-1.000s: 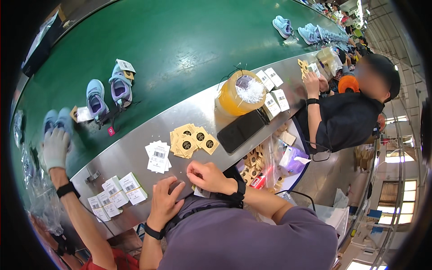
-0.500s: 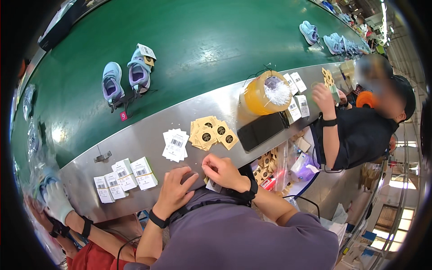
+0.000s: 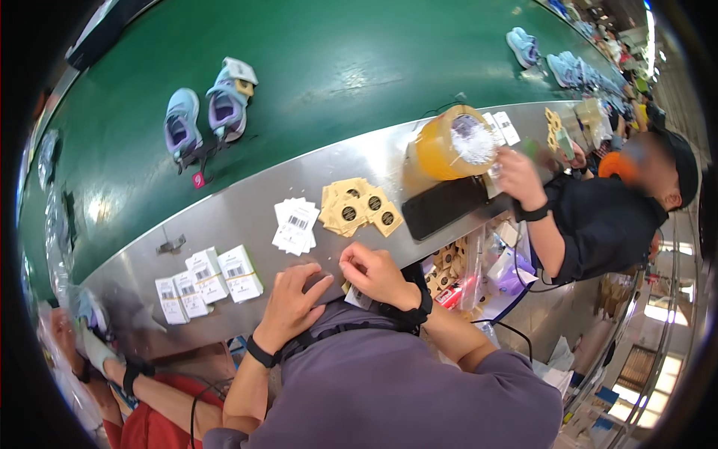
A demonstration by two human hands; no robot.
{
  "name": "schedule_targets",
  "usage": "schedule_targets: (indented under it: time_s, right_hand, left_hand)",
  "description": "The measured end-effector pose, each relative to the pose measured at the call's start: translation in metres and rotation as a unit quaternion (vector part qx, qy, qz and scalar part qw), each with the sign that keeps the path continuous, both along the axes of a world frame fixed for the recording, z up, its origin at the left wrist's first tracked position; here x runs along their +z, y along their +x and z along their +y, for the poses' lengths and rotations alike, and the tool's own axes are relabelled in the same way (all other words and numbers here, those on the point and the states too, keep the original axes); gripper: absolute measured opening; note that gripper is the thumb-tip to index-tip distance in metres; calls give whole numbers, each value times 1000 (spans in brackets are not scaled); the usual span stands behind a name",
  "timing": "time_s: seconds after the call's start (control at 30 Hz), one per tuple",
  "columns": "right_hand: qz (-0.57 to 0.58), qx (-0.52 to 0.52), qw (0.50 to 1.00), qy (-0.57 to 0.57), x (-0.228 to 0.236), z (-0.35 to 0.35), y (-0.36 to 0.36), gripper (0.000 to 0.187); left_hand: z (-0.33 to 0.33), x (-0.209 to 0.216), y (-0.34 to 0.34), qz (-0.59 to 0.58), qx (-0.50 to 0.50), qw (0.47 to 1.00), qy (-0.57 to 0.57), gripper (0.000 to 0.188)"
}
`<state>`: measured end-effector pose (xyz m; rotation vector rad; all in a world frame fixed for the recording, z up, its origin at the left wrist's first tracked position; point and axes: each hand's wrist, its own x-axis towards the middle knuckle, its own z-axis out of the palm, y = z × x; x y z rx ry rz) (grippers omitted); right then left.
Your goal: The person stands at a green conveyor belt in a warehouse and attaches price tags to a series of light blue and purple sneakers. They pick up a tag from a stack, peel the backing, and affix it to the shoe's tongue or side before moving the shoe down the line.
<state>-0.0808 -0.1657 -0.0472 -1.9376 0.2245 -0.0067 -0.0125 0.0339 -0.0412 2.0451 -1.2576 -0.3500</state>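
Note:
At the near edge of the metal ledge (image 3: 247, 202), my left hand (image 3: 294, 301) rests with fingers bent and apart, nothing in it. Beside it my right hand (image 3: 374, 275) is closed, thumb and fingers curled together; what they hold, if anything, is hidden. A white tag (image 3: 359, 298) shows partly under the right hand, and I cannot tell whether it is gripped. Just beyond my hands lie a loose pile of white barcode tags (image 3: 295, 226) and a pile of tan tags with black circles (image 3: 357, 208). Several banded stacks of white tags (image 3: 202, 278) stand left.
A black phone (image 3: 443, 207) and a large yellow tape roll (image 3: 441, 150) holding white fasteners stand right. Light-blue sneakers (image 3: 182, 126) sit on the green belt (image 3: 314, 82). A co-worker's hand (image 3: 521, 178) works at right; another person's gloved hand (image 3: 97, 350) is at left. An open bag (image 3: 482, 280) hangs below the ledge.
The co-worker's near hand at right has come lower and closer to the tags by the tape roll. The gloved hand at left has dropped lower. My hands keep nearly the same pose.

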Motion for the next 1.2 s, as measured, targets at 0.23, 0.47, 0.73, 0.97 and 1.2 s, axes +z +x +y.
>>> schedule_targets:
  time_s: [0.23, 0.47, 0.73, 0.97, 1.2]
  right_hand:
    - [31, -14, 999, 6, -4, 4, -2, 6]
    - [43, -6, 999, 19, -8, 4, -2, 6]
    - [41, -10, 999, 24, -7, 3, -2, 6]
    - [40, -8, 999, 30, -5, 4, -2, 5]
    - [40, -8, 999, 28, -6, 4, -2, 5]
  left_hand:
    - [7, -2, 0, 16, -6, 1000, 16, 61]
    - [8, -9, -4, 4, 1, 1000, 8, 63]
    - [6, -7, -1, -26, -17, 999, 11, 63]
    - [5, -4, -1, -17, -10, 1000, 15, 63]
    - [5, -5, -1, -15, -9, 1000, 8, 65]
